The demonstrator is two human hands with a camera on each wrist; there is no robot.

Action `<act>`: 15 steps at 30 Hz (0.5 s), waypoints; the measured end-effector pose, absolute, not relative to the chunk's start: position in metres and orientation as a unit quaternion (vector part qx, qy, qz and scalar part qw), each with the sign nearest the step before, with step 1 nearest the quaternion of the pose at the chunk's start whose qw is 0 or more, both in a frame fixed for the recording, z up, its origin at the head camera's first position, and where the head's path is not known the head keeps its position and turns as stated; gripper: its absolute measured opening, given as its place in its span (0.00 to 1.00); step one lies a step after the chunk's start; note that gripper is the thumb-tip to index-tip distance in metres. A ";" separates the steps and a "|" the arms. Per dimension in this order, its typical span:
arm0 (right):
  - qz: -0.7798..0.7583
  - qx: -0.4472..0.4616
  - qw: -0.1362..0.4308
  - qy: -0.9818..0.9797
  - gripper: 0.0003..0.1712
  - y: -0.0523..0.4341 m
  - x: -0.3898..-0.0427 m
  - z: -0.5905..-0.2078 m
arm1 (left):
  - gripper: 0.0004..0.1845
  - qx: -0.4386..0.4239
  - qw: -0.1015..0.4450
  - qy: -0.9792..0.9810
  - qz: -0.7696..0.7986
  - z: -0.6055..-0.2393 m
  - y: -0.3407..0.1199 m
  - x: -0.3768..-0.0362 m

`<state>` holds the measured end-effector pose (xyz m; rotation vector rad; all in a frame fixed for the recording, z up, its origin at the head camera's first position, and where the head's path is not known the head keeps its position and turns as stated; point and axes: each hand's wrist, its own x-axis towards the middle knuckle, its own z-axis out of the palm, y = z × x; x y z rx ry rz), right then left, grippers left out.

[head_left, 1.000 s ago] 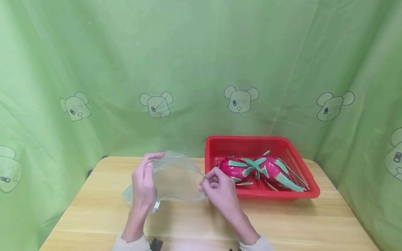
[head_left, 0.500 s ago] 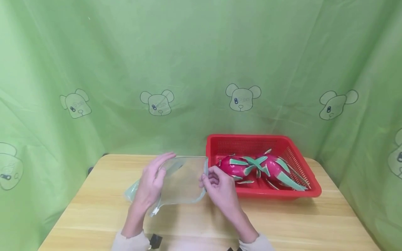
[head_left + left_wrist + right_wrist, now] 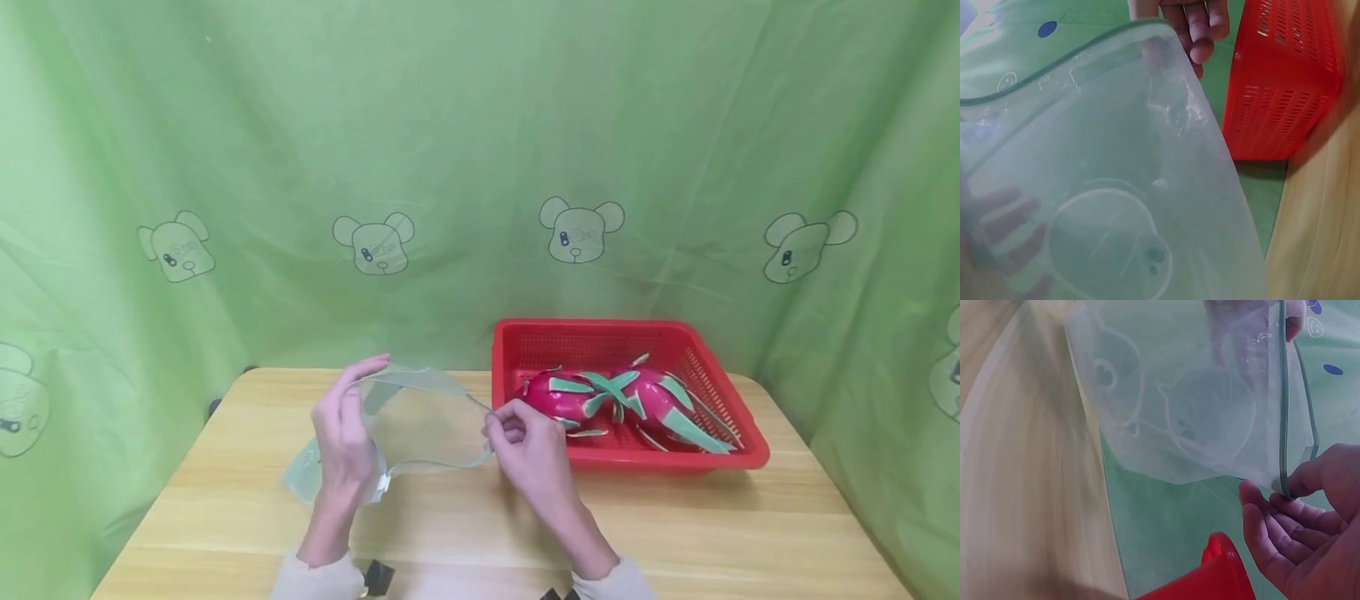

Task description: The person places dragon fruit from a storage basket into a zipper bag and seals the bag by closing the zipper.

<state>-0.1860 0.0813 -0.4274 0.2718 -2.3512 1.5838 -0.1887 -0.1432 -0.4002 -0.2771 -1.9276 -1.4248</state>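
Observation:
A translucent slider zip bag (image 3: pixel 431 382) is held up over the table between both hands, its mouth gaping wide. My left hand (image 3: pixel 347 442) holds the bag's left side, thumb and fingers around its edge; through the film in the left wrist view, its fingers (image 3: pixel 1010 231) look blurred. The small white slider (image 3: pixel 384 483) lies beside that wrist. With thumb and fingertips, my right hand (image 3: pixel 528 450) pinches the mouth's right corner, shown closely in the right wrist view, where the green zip strip (image 3: pixel 1284 394) ends at the thumb.
A red perforated basket (image 3: pixel 660 462) stands right of the hands, near the right knuckles. Inside it lie two pink dragon fruits (image 3: pixel 558 402) with green scales. Wooden table (image 3: pixel 465 533) below; a green curtain (image 3: pixel 465 150) with bear faces hangs behind.
Half a second ago the bag's mouth had narrowed and the left hand leaned right; now that hand is back leftward and the mouth gapes wide again. The right hand has barely moved.

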 end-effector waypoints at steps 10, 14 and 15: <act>0.559 0.110 0.161 -0.806 0.02 0.077 -0.188 -0.429 | 0.23 -0.114 0.370 -0.742 -0.547 -0.397 -0.136 -0.187; 0.565 0.116 0.133 -0.806 0.03 0.073 -0.188 -0.429 | 0.24 -0.097 0.375 -0.747 -0.540 -0.397 -0.138 -0.187; 0.564 0.118 0.127 -0.807 0.04 0.073 -0.188 -0.429 | 0.25 -0.091 0.376 -0.747 -0.540 -0.397 -0.139 -0.187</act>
